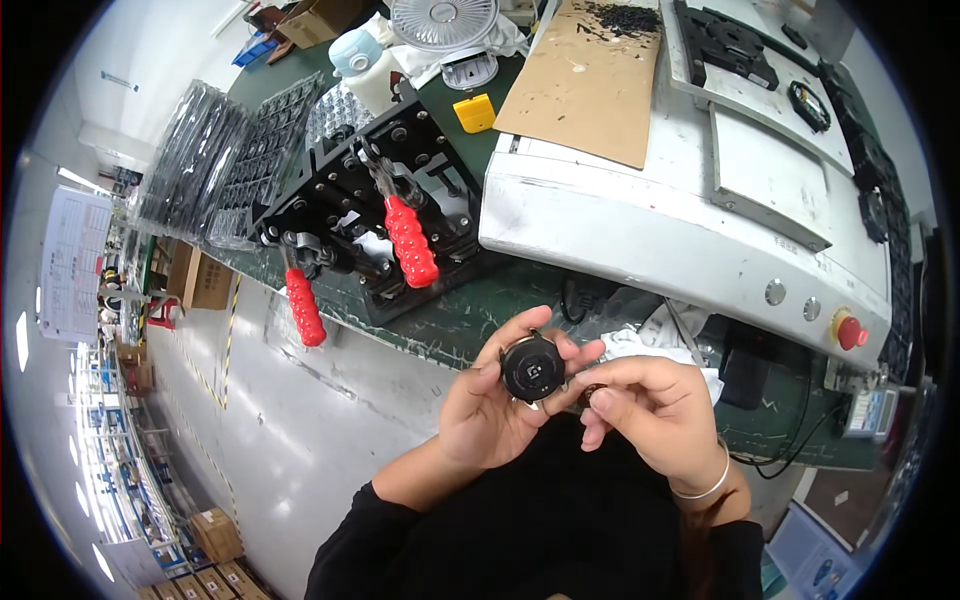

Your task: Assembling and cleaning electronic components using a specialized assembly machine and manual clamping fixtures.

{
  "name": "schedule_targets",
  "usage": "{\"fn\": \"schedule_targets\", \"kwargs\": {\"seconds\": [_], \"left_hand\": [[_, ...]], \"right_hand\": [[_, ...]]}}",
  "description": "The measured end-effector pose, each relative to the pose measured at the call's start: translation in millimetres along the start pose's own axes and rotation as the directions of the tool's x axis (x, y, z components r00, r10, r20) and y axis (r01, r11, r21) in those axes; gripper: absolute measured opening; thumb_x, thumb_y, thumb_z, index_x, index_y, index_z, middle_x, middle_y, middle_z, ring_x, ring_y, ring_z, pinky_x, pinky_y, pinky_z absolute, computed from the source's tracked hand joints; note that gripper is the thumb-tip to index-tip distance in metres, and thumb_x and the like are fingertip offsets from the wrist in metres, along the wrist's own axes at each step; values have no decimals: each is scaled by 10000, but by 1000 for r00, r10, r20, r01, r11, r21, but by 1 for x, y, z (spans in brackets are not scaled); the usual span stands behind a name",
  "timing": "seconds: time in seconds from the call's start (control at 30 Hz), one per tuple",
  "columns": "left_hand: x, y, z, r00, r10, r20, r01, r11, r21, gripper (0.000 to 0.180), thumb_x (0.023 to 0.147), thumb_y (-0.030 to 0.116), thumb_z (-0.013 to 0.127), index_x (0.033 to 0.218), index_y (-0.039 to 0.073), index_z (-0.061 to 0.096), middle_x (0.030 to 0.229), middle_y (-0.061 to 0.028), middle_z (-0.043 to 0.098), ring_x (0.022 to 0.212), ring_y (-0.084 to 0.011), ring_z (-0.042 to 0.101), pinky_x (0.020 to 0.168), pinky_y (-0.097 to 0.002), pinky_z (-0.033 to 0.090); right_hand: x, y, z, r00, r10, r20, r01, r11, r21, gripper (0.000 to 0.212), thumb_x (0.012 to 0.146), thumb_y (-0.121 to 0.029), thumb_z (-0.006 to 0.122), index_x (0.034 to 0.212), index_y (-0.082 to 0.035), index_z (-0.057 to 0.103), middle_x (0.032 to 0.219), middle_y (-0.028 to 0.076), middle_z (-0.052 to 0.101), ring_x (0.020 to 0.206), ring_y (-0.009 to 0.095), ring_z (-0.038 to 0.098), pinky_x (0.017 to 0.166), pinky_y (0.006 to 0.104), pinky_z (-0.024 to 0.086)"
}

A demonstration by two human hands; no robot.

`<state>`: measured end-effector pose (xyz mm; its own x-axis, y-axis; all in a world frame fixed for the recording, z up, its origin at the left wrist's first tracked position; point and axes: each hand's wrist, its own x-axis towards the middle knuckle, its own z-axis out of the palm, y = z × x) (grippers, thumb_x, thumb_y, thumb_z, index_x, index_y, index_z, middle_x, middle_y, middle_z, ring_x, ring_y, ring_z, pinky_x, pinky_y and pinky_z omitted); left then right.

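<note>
A round black disc-shaped part (532, 368) is held in front of me, its flat face up. My left hand (490, 405) grips it from the left with fingers curled around its rim. My right hand (655, 410) touches its right edge, and a small dark ring-like piece (592, 392) is pinched in those fingertips. A thin bracelet sits on the right wrist. Both black sleeves come in from the lower edge.
On the green bench stands a black clamp fixture (370, 200) with two red handles (412, 240). Right of it is a white machine (690, 220) with a red stop button (850, 333). Cardboard sheet (590, 85), yellow block (475, 112), fan (443, 20), stacked black trays (200, 160).
</note>
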<state>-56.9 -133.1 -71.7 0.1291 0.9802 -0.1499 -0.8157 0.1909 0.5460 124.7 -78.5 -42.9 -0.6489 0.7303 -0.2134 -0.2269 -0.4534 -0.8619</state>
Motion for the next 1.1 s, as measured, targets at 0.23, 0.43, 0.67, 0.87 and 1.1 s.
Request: {"fn": "schedule_targets", "kwargs": {"seconds": [0.23,0.43,0.67,0.87,1.1], "left_hand": [[-5,2,3,998,-20,65,21,1000,-19,523,959,349,417,1422,124,319,1225,-184,465,1331,-414,367,1010,-492,462],[-6,3,8,988,-44,146,58,994,-92,578,953,353,457,1442,103,278,1237,-163,459,1357,-384,339,1068,-413,418],[-8,5,17,993,-49,107,51,999,-8,540,974,394,424,1429,126,310,1205,-192,459,1312,-423,388,1005,-501,468],[-7,6,23,990,-67,122,65,998,19,563,977,414,414,1442,121,294,1193,-194,467,1289,-421,418,988,-474,487],[-8,9,23,981,-125,149,124,992,22,669,969,476,427,1482,110,203,1206,-157,483,1307,-356,415,1087,-441,382]], "right_hand": [[-8,4,6,988,-98,-118,109,989,95,140,890,50,566,1021,53,514,829,172,662,693,189,667,625,298,580],[-13,6,0,993,-104,-49,109,987,115,152,893,49,568,1024,47,492,878,168,660,741,180,670,663,294,585],[-16,3,0,992,-124,3,121,973,197,148,900,49,572,1027,48,496,960,155,654,846,158,670,740,279,589],[-21,5,-3,985,-166,47,152,965,213,155,899,58,566,1024,37,477,986,163,652,882,161,666,751,286,588],[-26,2,-1,986,-156,52,142,967,210,161,898,61,566,1025,31,472,986,162,651,880,156,665,745,287,588]]}}
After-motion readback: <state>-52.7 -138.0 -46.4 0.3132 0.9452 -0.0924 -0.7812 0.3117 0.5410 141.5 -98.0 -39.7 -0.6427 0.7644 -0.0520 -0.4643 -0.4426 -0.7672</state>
